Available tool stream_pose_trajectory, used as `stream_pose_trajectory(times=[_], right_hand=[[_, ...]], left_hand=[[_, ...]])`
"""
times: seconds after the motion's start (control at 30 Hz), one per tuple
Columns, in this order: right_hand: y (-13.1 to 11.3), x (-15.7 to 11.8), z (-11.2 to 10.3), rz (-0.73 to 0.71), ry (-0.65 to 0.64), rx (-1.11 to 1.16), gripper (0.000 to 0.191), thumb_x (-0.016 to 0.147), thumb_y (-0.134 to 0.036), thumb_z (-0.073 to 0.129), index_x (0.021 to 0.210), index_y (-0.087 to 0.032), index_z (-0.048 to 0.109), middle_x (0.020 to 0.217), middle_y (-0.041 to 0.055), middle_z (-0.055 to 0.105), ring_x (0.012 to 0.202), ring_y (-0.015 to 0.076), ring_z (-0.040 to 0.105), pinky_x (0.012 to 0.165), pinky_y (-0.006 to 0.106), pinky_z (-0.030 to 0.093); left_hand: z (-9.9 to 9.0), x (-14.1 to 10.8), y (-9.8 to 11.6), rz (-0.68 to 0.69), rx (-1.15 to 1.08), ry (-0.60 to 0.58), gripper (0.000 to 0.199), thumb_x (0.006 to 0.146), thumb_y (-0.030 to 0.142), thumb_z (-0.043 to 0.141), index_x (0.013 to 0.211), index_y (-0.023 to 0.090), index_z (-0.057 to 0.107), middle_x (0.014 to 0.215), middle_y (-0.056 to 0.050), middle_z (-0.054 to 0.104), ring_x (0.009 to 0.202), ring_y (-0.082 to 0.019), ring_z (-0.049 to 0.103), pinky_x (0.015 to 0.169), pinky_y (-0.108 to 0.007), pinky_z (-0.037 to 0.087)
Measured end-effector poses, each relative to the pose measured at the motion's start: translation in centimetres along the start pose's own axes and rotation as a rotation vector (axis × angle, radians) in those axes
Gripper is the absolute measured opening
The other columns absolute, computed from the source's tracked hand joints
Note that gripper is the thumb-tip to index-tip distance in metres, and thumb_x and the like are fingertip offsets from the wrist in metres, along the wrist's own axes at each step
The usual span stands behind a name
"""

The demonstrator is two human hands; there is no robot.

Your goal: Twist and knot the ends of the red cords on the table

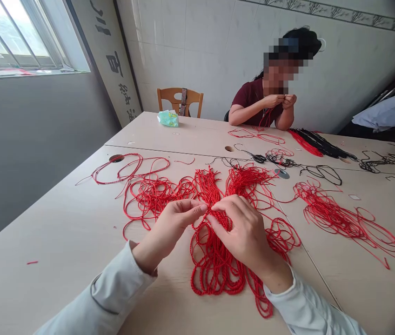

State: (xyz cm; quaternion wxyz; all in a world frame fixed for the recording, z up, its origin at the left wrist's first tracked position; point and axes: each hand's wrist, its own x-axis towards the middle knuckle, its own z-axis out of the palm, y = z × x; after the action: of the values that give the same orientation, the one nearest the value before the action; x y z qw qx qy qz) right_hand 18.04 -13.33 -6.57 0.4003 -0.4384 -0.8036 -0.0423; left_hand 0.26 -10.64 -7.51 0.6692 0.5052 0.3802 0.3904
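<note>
In the middle of the table lies a thick bundle of twisted red cords point(218, 265), its looped ends toward me and its cut ends fanned out away from me. Over this bundle, my left hand point(174, 225) pinches a red cord between thumb and forefinger. Close beside it, my right hand point(242, 230) has its thumb and bent fingers at the same cord, the fingertips of both hands almost meeting. The held stretch of cord is small and blends with the red behind it. Loose red cord point(155, 195) is heaped to the left of the bundle.
Another tangle of red cord point(344, 214) lies at the right. Black-handled scissors point(258, 157) and black cords point(323, 173) are farther back. Across the table point(61, 223) sits a person point(253, 100) handling red cord. A green tissue pack point(168, 118) stands near a wooden chair point(193, 97).
</note>
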Motion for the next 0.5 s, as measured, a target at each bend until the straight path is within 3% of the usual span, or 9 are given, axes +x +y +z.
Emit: stream_pose_trajectory(times=[0.1, 0.23, 0.3, 0.4, 0.43, 0.5], right_hand=[[0.1, 0.1, 0.4, 0.025, -0.021, -0.090, 0.006, 0.086, -0.015, 0.058, 0.084, -0.021, 0.057, 0.083, 0.0054, 0.062, 0.080, 0.0214, 0.057, 0.074, 0.035, 0.045], [-0.6, -0.2, 0.7, 0.116, -0.053, 0.002, 0.014, 0.079, -0.008, 0.055, 0.076, -0.021, 0.053, 0.077, 0.0032, 0.058, 0.075, 0.0192, 0.056, 0.070, 0.033, 0.045], [-1.3, -0.5, 0.7, 0.148, -0.188, 0.114, 0.015, 0.077, -0.007, 0.056, 0.073, -0.021, 0.054, 0.074, 0.0011, 0.057, 0.070, 0.0167, 0.055, 0.066, 0.030, 0.044], [-2.1, -0.8, 0.2, 0.049, -0.569, 0.349, 0.011, 0.076, -0.014, 0.067, 0.071, -0.022, 0.060, 0.067, -0.0033, 0.059, 0.061, 0.0127, 0.055, 0.059, 0.025, 0.042], [-2.1, -0.8, 0.0, 0.032, -0.641, 0.409, 0.010, 0.076, -0.018, 0.070, 0.072, -0.022, 0.062, 0.066, -0.0043, 0.059, 0.059, 0.0119, 0.055, 0.057, 0.024, 0.042], [-1.9, -0.5, -0.4, 0.102, -0.569, 0.455, 0.005, 0.081, -0.023, 0.068, 0.078, -0.022, 0.064, 0.068, -0.0043, 0.061, 0.059, 0.0112, 0.055, 0.057, 0.023, 0.042]], left_hand=[[0.2, -0.1, -0.1, -0.002, -0.031, -0.004, 0.021, 0.079, 0.037, 0.070, 0.079, 0.017, 0.070, 0.077, -0.001, 0.063, 0.070, -0.012, 0.051, 0.069, -0.026, 0.039], [0.6, -0.3, 0.2, 0.038, 0.038, 0.070, 0.023, 0.077, 0.039, 0.071, 0.077, 0.015, 0.068, 0.075, -0.001, 0.063, 0.069, -0.013, 0.052, 0.068, -0.026, 0.040], [0.5, -0.2, 0.4, 0.080, 0.083, 0.156, 0.025, 0.077, 0.040, 0.072, 0.076, 0.016, 0.067, 0.073, 0.000, 0.061, 0.067, -0.013, 0.050, 0.065, -0.025, 0.039], [0.1, -0.1, 0.6, 0.104, 0.066, 0.272, 0.026, 0.078, 0.042, 0.072, 0.076, 0.017, 0.065, 0.069, 0.003, 0.057, 0.061, -0.010, 0.044, 0.060, -0.024, 0.035], [0.0, 0.0, 0.6, 0.100, 0.040, 0.286, 0.026, 0.078, 0.042, 0.072, 0.078, 0.017, 0.066, 0.069, 0.003, 0.057, 0.060, -0.009, 0.042, 0.060, -0.024, 0.035], [-0.2, 0.0, 0.6, 0.090, -0.009, 0.271, 0.026, 0.078, 0.042, 0.072, 0.081, 0.017, 0.067, 0.072, 0.002, 0.059, 0.061, -0.009, 0.043, 0.060, -0.024, 0.035]])
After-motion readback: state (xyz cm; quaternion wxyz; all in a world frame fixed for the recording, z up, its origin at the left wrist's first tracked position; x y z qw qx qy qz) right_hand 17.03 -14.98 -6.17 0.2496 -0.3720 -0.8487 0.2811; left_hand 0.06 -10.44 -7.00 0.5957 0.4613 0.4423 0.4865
